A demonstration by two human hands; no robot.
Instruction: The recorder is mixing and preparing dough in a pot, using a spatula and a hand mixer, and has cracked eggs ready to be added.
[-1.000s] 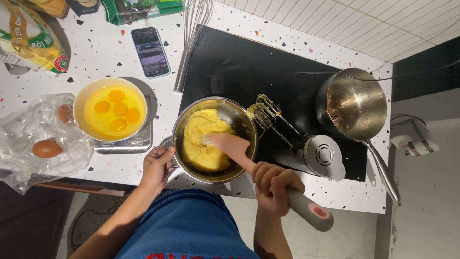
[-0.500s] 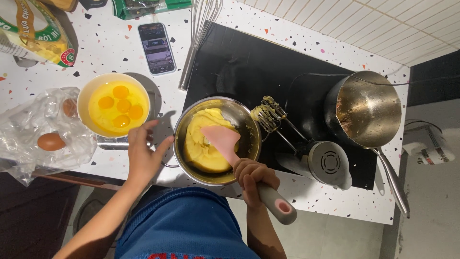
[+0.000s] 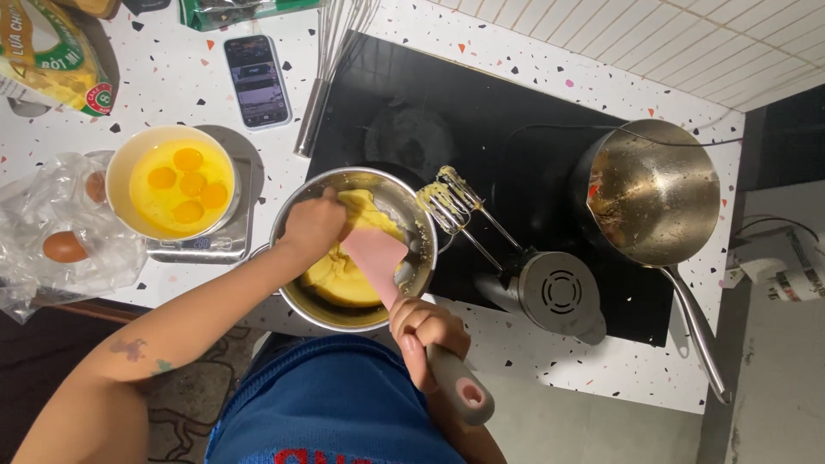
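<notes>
Two hands at the steel bowl now — left hand has come in over the yellow batter (fingers curled, grip unclear), right hand clamped on the pink spatula.

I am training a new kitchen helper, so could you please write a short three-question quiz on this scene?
1. True or false: the right hand grips the spatula by its handle.
2. Where is the left hand? A) on the phone B) reaching into the steel bowl over the batter C) on the saucepan
3. Fill in: the white bowl of egg yolks stands on a ____.

Key: 1 true. 2 B. 3 scale.
</notes>
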